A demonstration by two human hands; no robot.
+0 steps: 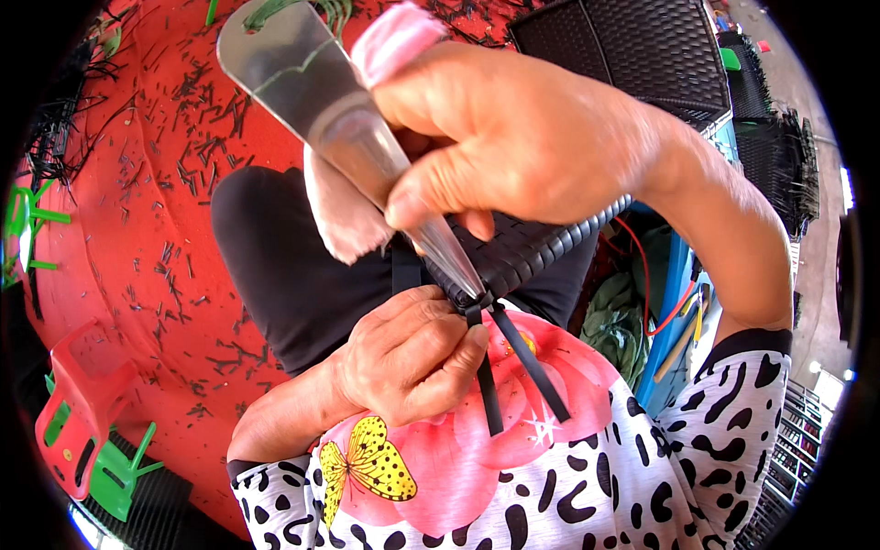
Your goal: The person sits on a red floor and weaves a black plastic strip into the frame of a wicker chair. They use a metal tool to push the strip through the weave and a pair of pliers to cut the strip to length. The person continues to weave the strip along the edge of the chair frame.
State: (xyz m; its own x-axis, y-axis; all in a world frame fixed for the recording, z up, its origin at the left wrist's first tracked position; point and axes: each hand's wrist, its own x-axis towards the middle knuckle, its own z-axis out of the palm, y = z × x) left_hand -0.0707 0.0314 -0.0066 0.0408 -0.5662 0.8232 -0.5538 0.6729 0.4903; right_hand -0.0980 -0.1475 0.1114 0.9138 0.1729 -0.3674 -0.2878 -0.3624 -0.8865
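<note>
My right hand [513, 137] grips a shiny metal tool [307, 78], wide and rounded at one end and tapering to a point, much like a shoehorn. Its narrow tip meets the corner of a black woven rattan piece [550, 247] lying across my lap. Pink cloth [396, 41] wraps a finger of this hand, and a paler pink cloth [341, 206] hangs beside the tool. Closed around the rattan's corner just below the tip is my left hand [412, 353], its thumb against a black strip [488, 385]. Another black strip [532, 362] hangs loose from the same corner.
Black offcuts [206, 119] litter the red floor covering [151, 247] on the left. A red plastic chair [82, 403] and green stools [119, 472] stand there. Dark woven furniture [632, 55] is at the far right, near a blue container [678, 302] and a red cord [649, 302].
</note>
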